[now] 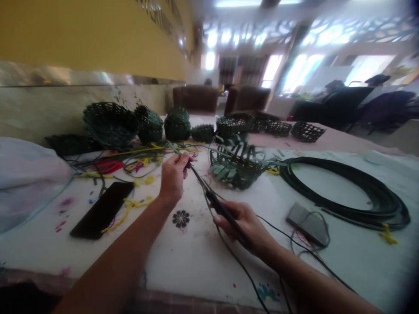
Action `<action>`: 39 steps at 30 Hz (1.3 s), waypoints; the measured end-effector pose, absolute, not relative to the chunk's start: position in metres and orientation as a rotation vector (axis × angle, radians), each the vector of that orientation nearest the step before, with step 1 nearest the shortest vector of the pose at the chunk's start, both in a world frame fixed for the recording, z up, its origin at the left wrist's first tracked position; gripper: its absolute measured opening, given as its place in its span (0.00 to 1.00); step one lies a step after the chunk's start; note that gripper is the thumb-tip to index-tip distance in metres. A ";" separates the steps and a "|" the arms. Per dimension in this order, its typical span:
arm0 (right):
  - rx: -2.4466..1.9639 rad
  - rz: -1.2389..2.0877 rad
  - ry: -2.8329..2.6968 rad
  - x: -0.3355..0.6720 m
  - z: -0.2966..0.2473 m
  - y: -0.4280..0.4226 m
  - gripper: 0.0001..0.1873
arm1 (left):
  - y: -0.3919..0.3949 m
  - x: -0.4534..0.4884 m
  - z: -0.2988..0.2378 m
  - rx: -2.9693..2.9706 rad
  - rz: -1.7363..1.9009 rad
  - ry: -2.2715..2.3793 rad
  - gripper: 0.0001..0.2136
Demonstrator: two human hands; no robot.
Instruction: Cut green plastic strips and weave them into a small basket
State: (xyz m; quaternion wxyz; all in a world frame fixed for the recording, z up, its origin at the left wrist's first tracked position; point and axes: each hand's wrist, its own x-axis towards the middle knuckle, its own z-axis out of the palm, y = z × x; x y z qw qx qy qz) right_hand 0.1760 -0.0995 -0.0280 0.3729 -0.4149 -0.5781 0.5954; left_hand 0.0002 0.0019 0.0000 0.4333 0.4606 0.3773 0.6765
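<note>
My left hand (pixel 173 176) is closed in a pinch on a dark green strip (pixel 234 253), which runs down past my right hand to the table's near edge. My right hand (pixel 244 224) is wrapped round a black-handled tool (pixel 225 213) with a thin shaft. Its shaft points toward my left fingers; blur hides what kind of tool it is and whether its tip touches the strip. Just beyond my hands stands a partly woven green basket (pixel 242 168), with loose strip ends sticking out.
Finished-looking woven baskets (pixel 111 124) line the far side of the table. A coil of dark strip (pixel 350 205) lies right, near a grey box (pixel 307 222). On the left are a black flat phone-like object (pixel 103 211), red-handled tool (pixel 108 165), yellow ties (pixel 127 209) and a whitish bag (pixel 29 181).
</note>
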 end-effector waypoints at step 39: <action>-1.135 1.195 -1.768 0.183 -0.035 -0.088 0.22 | 0.006 -0.008 0.010 0.923 1.426 1.060 0.11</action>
